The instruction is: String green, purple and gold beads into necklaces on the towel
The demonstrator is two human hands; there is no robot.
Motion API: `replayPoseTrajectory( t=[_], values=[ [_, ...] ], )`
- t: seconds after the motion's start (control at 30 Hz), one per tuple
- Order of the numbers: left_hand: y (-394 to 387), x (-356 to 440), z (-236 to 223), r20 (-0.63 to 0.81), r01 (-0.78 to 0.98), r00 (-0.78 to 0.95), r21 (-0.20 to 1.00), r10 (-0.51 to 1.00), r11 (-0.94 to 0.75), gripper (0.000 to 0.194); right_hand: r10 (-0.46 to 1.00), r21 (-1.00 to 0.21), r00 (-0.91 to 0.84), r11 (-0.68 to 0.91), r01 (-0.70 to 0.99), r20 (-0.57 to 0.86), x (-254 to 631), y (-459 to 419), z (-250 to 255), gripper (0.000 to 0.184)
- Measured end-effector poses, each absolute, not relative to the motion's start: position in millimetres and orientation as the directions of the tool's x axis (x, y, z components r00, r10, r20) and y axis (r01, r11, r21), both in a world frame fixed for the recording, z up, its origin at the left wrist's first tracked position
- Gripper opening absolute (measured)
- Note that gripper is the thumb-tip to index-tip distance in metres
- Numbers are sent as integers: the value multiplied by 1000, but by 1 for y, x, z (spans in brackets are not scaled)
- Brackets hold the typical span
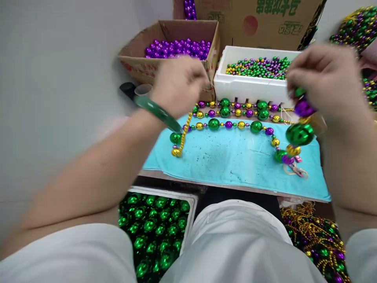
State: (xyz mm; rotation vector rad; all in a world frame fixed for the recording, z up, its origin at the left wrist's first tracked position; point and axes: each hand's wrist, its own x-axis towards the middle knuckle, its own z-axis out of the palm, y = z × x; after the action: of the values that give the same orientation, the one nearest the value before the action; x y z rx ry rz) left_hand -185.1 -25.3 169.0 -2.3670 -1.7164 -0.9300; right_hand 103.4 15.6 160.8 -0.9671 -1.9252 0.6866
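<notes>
My right hand (330, 80) is raised at the right, its fingers closed on a bead strand. Large green, purple and gold beads, such as a big green bead (300, 134), dangle from it to the blue cloth. My left hand (184, 84), blurred and wearing a green bangle (158, 113), is closed in a pinch in front of the purple bead box. A faint thin line shows by its fingertips; what it grips is unclear. Between the hands, the bead strand (229, 124) runs across the blue cloth (212, 157). A small gold bead chain (184, 133) hangs near its left end.
Behind stand a cardboard box (138, 65) of purple beads and a white foam box (247, 88) of small mixed beads. More strands lie along the table's back. A tray of green beads (150, 225) sits below left, a heap of finished-looking necklaces (318, 239) below right.
</notes>
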Motion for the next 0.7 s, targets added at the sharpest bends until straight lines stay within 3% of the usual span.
replayPoseTrajectory(
  t=[0.13, 0.27, 0.43, 0.53, 0.7],
  values=[
    [-27, -154, 96, 393, 844, 139, 433, 909, -316, 11, 913, -911, -306, 346, 226, 271, 79, -15, 101, 7],
    [-43, -134, 39, 329, 728, 122, 612, 937, -309, 13, 924, -981, -337, 192, 2, 180, 65, -38, 38, 10],
    [-62, -124, 21, 275, 587, 83, 763, 958, -270, 15, 893, -990, -450, -71, -126, -7, 54, -45, 6, 20],
    [-66, -124, 19, 268, 561, 18, 795, 963, -232, 14, 879, -966, -467, -194, -169, -95, 48, -45, -1, 24],
    [-69, -126, 13, 255, 597, 34, 770, 966, -224, 14, 943, -945, -307, -211, -250, -130, 37, -42, -5, 19]
  ],
)
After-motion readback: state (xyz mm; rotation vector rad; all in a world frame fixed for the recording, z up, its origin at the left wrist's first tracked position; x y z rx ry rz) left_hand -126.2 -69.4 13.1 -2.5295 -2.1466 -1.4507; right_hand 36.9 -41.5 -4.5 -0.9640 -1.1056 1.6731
